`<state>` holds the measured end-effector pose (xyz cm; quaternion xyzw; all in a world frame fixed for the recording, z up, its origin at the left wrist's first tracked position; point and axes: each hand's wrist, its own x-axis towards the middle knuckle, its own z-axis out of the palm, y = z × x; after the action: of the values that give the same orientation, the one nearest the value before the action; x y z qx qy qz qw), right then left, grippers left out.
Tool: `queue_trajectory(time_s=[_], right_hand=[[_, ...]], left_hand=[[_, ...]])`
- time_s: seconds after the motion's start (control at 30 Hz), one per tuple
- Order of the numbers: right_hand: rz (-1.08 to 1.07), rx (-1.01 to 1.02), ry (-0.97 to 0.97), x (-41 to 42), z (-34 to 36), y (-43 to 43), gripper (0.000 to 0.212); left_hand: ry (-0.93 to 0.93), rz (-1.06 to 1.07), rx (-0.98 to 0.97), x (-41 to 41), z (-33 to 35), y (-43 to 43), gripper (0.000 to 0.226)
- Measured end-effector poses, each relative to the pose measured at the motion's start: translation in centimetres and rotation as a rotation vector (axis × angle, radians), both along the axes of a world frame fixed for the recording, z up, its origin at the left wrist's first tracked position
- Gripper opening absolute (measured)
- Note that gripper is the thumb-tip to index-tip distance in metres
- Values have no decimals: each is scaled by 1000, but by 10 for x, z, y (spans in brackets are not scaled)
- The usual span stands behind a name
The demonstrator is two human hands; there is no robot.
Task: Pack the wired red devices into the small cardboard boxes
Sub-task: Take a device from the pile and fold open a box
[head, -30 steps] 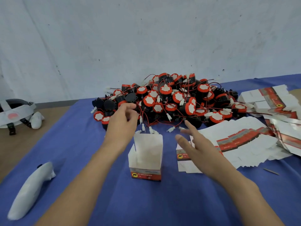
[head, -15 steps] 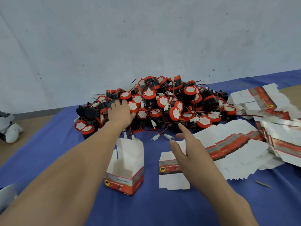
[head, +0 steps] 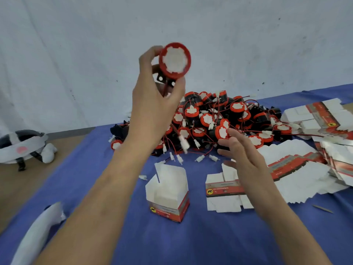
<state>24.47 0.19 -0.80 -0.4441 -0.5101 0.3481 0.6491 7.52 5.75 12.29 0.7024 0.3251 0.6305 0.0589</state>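
Observation:
My left hand (head: 154, 100) holds one red device (head: 174, 61) high above the table, its white round face turned to me and its red wire hanging down to a white plug (head: 183, 143). Below it stands a small cardboard box (head: 168, 196) with its top flaps open, on the blue cloth. My right hand (head: 242, 161) hovers with straight fingers to the right of the box, over a flat unfolded box (head: 223, 190), holding nothing. Behind lies a big pile of red devices (head: 219, 121) with tangled wires.
A heap of flat box blanks (head: 305, 169) covers the right side of the blue cloth (head: 133, 236). A white wrapped object (head: 38, 232) lies at the front left. A dark helmet-like thing with white straps (head: 21, 146) sits on the bare table at far left.
My left hand has taken a device out of the pile and lifted it up high, wire trailing. My right hand stays spread over the flat box.

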Motion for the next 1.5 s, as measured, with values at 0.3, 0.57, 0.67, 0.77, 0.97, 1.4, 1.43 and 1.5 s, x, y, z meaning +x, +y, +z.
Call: queue_trajectory(time_s=[0.3, 0.57, 0.67, 0.77, 0.97, 1.4, 1.43, 1.5], right_hand=[[268, 116, 197, -31, 12, -39, 57], [361, -14, -387, -16, 19, -47, 33], [357, -101, -513, -18, 14, -45, 30], [358, -116, -627, -28, 8, -43, 53], [252, 2, -723, -46, 8, -39, 41], [259, 37, -152, -51, 11, -45, 40], [232, 44, -87, -51, 12, -44, 39], [165, 51, 78, -48, 13, -42, 40]], left_hand=[[421, -224, -204, -7, -89, -95, 61], [561, -125, -411, -53, -88, -88, 49], [477, -58, -474, -61, -87, -81, 17], [418, -51, -408, -62, -86, -81, 10], [427, -45, -271, -56, -86, -85, 20], [-21, -164, -402, -47, -102, -82, 11], [-31, -178, -416, -46, -103, -82, 13], [-51, -225, -457, -43, -108, -83, 13]])
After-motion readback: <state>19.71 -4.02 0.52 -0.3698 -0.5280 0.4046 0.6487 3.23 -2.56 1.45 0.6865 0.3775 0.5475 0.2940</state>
